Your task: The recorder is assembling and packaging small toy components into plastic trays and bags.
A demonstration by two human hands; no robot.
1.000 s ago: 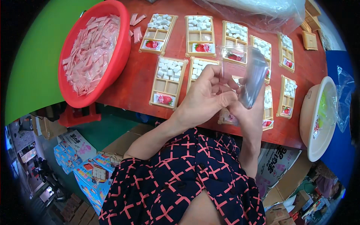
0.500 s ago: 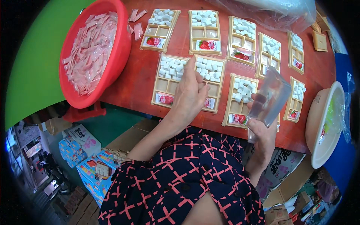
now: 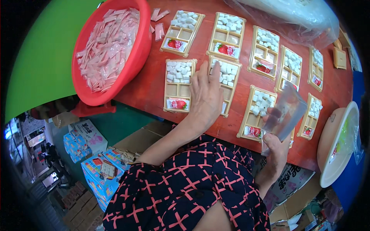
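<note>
My left hand [image 3: 206, 96], fingers stretched out, lies over the left side of a beige compartment tray [image 3: 228, 92] of white marshmallow-like cubes, hiding part of it. To its left is a similar tray [image 3: 177, 90] with cubes at the top, two bare compartments and a strawberry-printed packet [image 3: 177, 104]. My right hand [image 3: 275, 142] grips a clear plastic box-like piece [image 3: 290, 113], held tilted above the table. Beneath and beside that hand sits another filled tray [image 3: 257, 111], partly covered by the hand and the clear piece.
Several more filled trays [image 3: 226, 36] stand along the far side of the red table [image 3: 135, 98]. A red basin [image 3: 144, 46] of pink packets is at the left, with loose packets [image 3: 159, 32] beside it. Clear plastic film [image 3: 285, 19] lies at the back; a cream basin [image 3: 327, 146] stands right.
The view has shifted. The gap between the two trays by my left hand has widened, and that hand's fingers now spread over the right one. My right hand still holds the clear piece.
</note>
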